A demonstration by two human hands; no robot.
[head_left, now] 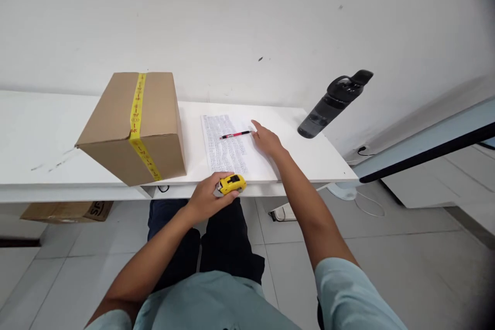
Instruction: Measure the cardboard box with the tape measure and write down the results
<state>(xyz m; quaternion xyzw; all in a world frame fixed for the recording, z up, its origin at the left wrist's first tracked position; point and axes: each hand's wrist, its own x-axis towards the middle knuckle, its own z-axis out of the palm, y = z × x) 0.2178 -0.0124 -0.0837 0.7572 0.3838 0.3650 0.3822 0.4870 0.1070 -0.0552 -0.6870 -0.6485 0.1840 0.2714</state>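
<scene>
Your left fingers (225, 174) close around a yellow tape measure (233, 184) at the desk's front edge; your right hand (266, 140), fingers loosely spread, reaches the pen (235, 135) on the written paper (223, 143). The white desk (197, 113) also bears a taped box (133, 124) and dark bottle (328, 105), against a marked white wall (240, 26), above grey floor tiles (286, 268).

Tape measures: 1, yellow (232, 184), in the left hand (203, 200). Ballpoint-style pens: 1, red and black (235, 135), just beyond that grip. Handwritten pages: 1 seen (222, 152), under the pen; can't tell if more lie beneath. Cardboard boxes: 2, one yellow-taped (116, 108) left of the grip, one plain brown (64, 211) lower left. Water bottles: 1, black (328, 108), far right of it.
</scene>
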